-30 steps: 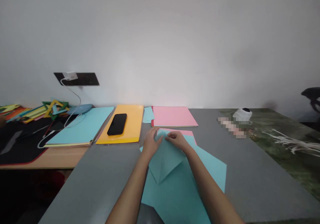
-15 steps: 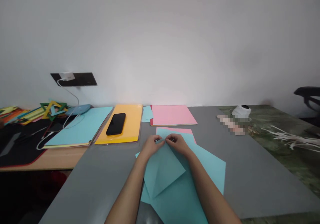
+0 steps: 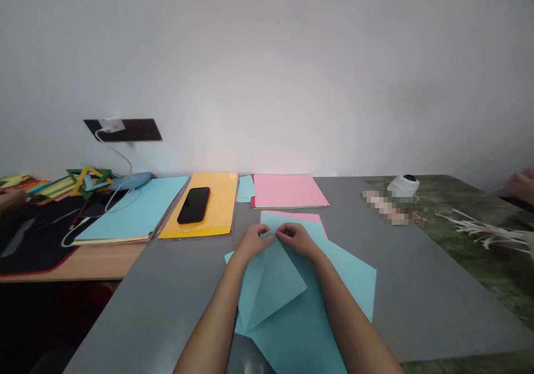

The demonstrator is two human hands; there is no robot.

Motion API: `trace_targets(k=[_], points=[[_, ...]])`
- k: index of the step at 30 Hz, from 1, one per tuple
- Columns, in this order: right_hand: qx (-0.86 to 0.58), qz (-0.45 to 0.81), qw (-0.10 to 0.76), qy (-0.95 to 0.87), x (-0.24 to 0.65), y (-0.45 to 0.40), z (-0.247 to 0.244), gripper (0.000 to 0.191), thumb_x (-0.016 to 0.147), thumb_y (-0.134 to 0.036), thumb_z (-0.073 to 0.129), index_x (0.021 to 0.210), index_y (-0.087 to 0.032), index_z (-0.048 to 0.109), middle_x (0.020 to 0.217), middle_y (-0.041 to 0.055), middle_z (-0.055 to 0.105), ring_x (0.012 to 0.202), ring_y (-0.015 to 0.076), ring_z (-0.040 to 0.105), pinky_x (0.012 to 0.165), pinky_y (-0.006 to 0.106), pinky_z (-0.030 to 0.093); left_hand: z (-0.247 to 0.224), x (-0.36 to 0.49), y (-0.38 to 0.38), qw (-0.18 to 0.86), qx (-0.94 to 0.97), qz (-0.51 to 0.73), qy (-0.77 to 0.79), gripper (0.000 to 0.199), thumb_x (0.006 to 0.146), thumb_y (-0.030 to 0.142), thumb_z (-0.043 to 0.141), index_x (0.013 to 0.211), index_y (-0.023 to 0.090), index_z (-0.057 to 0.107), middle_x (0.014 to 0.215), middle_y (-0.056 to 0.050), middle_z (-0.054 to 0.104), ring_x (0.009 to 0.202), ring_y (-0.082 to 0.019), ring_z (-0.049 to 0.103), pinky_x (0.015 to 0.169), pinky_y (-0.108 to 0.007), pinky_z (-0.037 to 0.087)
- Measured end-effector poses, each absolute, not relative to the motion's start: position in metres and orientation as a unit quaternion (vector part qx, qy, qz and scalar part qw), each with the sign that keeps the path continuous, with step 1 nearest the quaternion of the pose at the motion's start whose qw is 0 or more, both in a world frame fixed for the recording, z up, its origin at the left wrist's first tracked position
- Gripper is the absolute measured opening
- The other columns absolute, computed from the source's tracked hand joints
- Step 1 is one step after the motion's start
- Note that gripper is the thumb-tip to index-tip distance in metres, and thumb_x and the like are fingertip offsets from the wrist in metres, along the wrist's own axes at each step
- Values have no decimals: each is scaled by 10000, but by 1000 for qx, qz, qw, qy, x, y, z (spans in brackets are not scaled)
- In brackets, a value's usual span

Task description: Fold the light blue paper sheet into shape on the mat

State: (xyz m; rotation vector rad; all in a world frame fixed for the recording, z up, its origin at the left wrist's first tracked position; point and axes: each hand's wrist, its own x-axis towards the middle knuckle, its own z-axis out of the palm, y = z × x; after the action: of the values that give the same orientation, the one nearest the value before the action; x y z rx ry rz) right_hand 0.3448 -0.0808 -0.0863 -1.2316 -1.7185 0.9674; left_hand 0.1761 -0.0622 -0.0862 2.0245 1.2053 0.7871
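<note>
A folded, kite-like piece of turquoise paper (image 3: 277,293) was held at the middle of the grey tabletop (image 3: 167,313), above larger flat turquoise sheets (image 3: 354,276). Its far tip was set between the two hands, and its lowest corner was pointed to the near left. By the left hand (image 3: 252,241), the left side of the tip was held between thumb and curled fingers, with only a slight gap left between them. By the right hand (image 3: 297,239), the right side was pinched between thumb and forefinger, the other fingers being tucked in. The hands were brought close together, presumably so that the narrow tip could be controlled from both sides; the exact fingertip contact was partly hidden. The sheets underneath may have served as a smooth support.

Under their far edge, a strip of pink paper (image 3: 315,217) was exposed. Farther off, a stack topped with pink paper (image 3: 287,190) was placed, with a small turquoise paper piece (image 3: 246,189) at its left. A black rectangular phone (image 3: 194,205) was laid on a flat orange-yellow stack (image 3: 223,196), perhaps to be kept within reach. At far right, a white, black-topped spool (image 3: 403,187) was stood upright.
</note>
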Motion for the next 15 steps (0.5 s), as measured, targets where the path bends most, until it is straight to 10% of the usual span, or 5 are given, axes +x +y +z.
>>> trace_targets(k=[15], points=[[-489,376,383,-688,345,-83,-83,168,694,-286,509,717,-154,610,642,9,593,573,112,490,527,227,372,-76,177,-66,346,780,305,422,246,720,325,450,662,137,597,633,7,562,614,-114,470,539,-207,343]])
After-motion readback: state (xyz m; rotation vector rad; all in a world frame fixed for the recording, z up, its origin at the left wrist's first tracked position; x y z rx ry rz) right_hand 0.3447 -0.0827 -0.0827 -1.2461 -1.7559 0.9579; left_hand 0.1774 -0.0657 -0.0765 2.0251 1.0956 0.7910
